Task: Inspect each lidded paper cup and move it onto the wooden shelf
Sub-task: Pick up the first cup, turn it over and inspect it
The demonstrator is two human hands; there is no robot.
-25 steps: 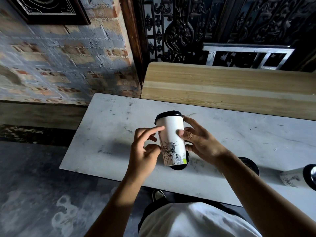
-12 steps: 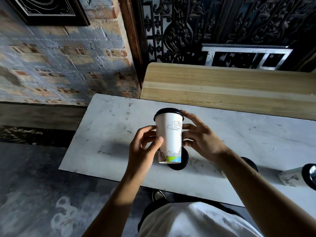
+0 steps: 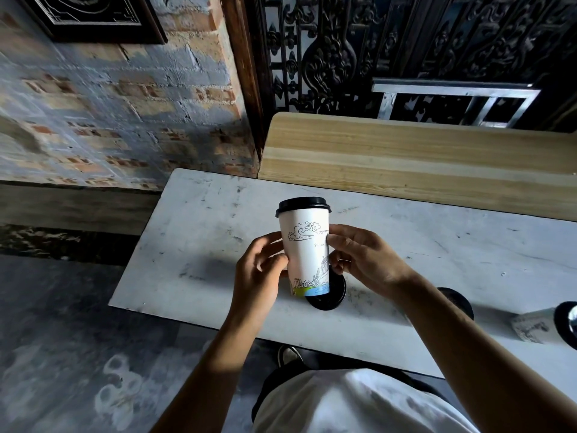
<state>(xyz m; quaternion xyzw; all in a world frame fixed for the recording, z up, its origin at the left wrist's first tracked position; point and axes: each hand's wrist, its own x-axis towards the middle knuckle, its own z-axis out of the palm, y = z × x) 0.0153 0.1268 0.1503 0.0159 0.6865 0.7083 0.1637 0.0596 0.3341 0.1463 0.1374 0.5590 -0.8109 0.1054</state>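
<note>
A: Log entry. Nearest me, left hand (image 3: 260, 270) and right hand (image 3: 359, 257) both clasp the lidded paper cup (image 3: 307, 248), upright, lifted off the white table (image 3: 193, 245).

B: Change since a second ago?

A: I see it rotated: the statue drawing has swung away and a cloud sketch now faces me. My judgement is that inspection is mid-turn.

B: Anything else close by?

A: A black lid (image 3: 331, 296) shows behind the cup's base; another cup (image 3: 537, 326) lies on its side at far right.

B: And beyond?

A: The wooden shelf (image 3: 406, 157) is bare, so transfer is pending.
</note>
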